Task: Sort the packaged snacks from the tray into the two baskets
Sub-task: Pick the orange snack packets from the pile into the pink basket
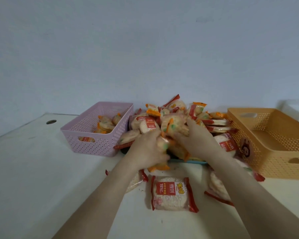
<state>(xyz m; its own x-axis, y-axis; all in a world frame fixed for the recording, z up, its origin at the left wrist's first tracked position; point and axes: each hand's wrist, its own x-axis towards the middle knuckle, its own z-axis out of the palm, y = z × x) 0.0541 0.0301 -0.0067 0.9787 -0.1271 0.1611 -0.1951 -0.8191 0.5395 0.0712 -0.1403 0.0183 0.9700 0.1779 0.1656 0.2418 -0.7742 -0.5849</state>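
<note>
The left hand point(148, 152) has its fingers curled round a bunch of orange-edged packets point(162, 145) at the near side of the pile point(171, 116) heaped on the tray point(188, 161). One wrapper hangs below the palm, over the tray's near rim. The right hand point(197, 140) reaches into the heap just beside it. Its fingers are sunk among wrappers and blurred, so I cannot tell whether it pinches anything.

The pink basket point(93, 145), touching or nearly touching the tray's left side, already holds packets of the orange-edged kind. The orange basket point(274, 152), right of the tray, shows no packets inside as far as can be seen. The bunch probably belongs in the pink one.

To do this well, lift the bunch straight up rather than dragging it, because the heap is loose and steep. Several red-edged packets point(170, 194) lie on the desk point(41, 169) in front of the tray, perhaps slid off the heap. The right hand would serve best flat against the heap, steadying it. Before moving off, check that no red-edged wrapper is caught in the bunch. Carry the bunch over the pink basket's wall and let go low inside.
</note>
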